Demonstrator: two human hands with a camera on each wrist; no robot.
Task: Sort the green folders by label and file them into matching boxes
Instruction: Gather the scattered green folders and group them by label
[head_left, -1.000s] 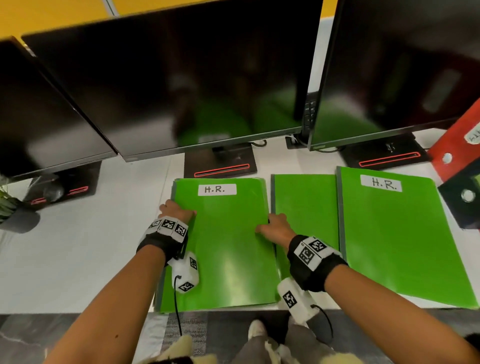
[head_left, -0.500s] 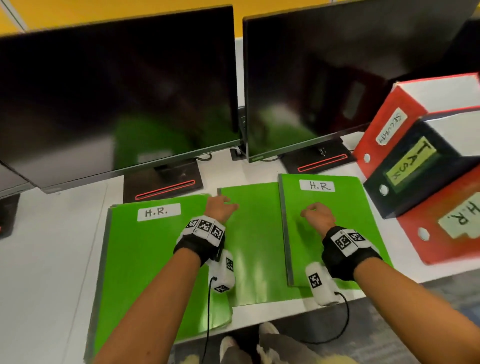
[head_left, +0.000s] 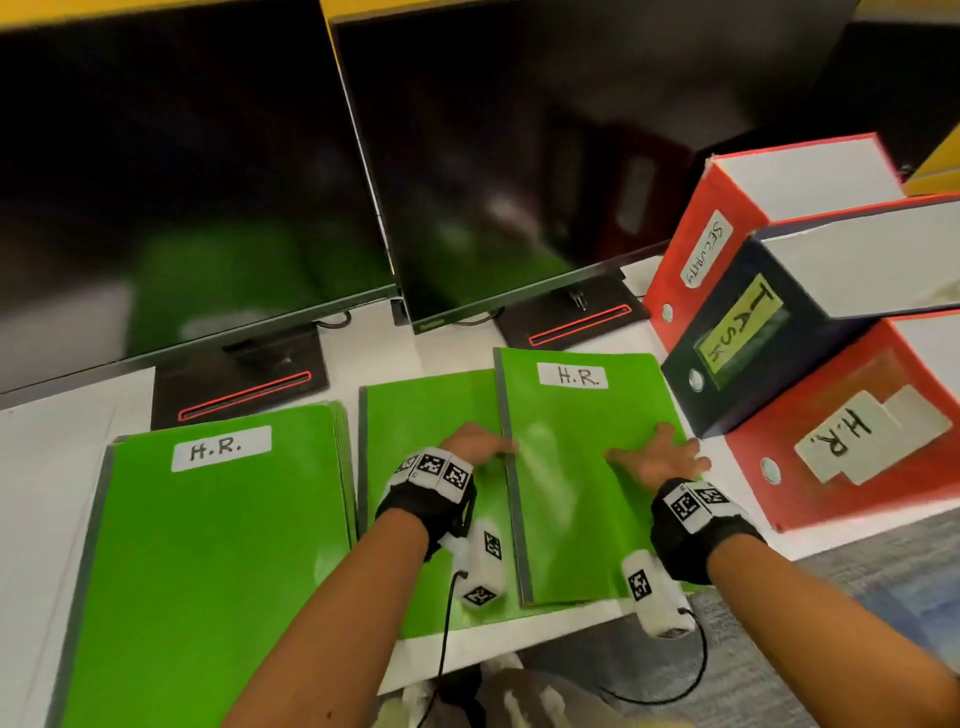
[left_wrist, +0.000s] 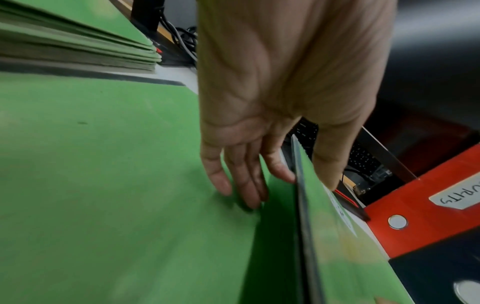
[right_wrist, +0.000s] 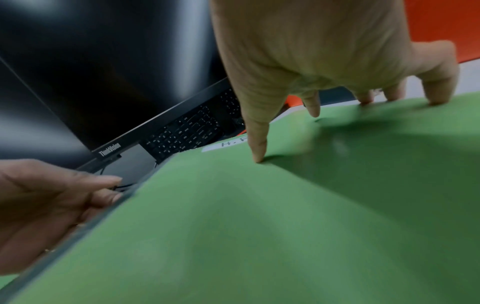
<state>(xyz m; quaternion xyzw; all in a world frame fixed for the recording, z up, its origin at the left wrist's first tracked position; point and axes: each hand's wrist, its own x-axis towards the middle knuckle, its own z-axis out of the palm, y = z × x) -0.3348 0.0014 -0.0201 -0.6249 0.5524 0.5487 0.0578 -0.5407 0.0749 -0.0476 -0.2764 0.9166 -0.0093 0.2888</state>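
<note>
White desk (head_left: 62, 467) — green folders (head_left: 208, 571), monitor stands (head_left: 244, 384), file boxes (head_left: 857, 441) on it

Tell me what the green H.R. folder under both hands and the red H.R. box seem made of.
Green H.R. folder under the hands: likely thin glossy card or plastic; it shows sheen and bows under the right hand. Red H.R. box: seemingly rigid coated board with a metal-looking ring.

The middle folder (head_left: 426, 415) shows no label, its right part hidden under the raised H.R. folder (head_left: 582, 467); both wrist views are motion-blurred
</note>
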